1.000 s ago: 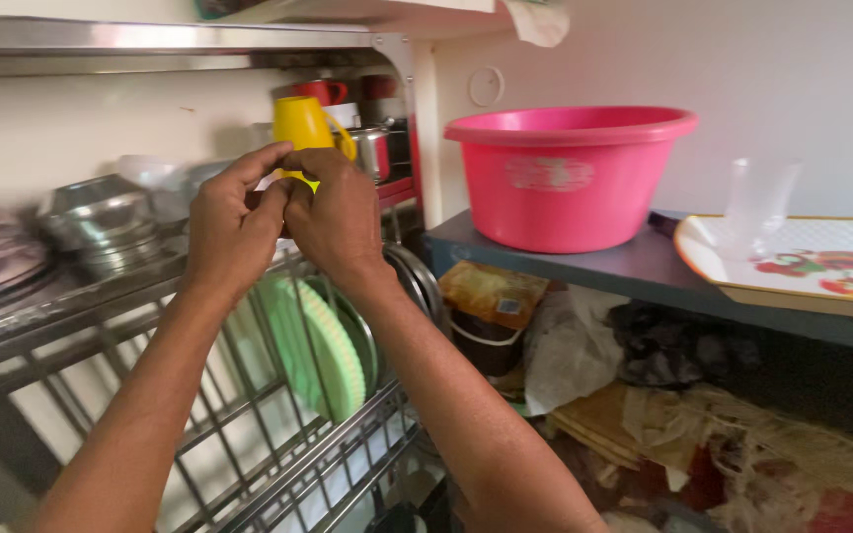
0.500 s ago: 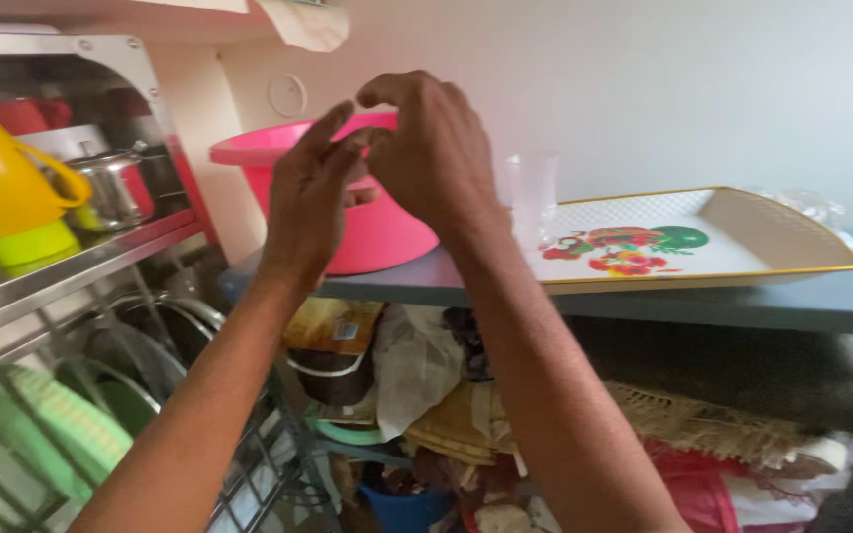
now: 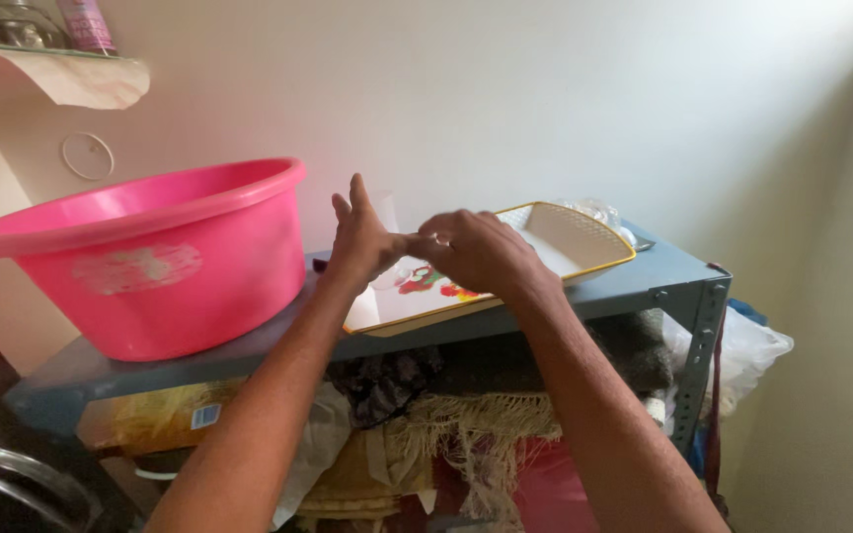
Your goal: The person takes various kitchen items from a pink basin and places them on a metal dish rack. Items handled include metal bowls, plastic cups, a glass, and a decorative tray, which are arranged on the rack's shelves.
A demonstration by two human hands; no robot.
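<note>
left hand (image 3: 362, 242) up with fingers spread, holding nothing, right hand (image 3: 481, 252) fingers loosely curled with tips meeting the left palm, both over the white yellow-rimmed plastic tray (image 3: 570, 242) on the grey metal shelf (image 3: 663, 281), big pink plastic tub (image 3: 150, 262) just left

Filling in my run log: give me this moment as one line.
left hand: open, raised | right hand: fingertips at left palm | below: white tray | left: pink basin | surface: grey shelf

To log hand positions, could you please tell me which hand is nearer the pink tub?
Left. The left hand is raised just right of the pink tub; the right hand is farther right, over the tray.
</note>
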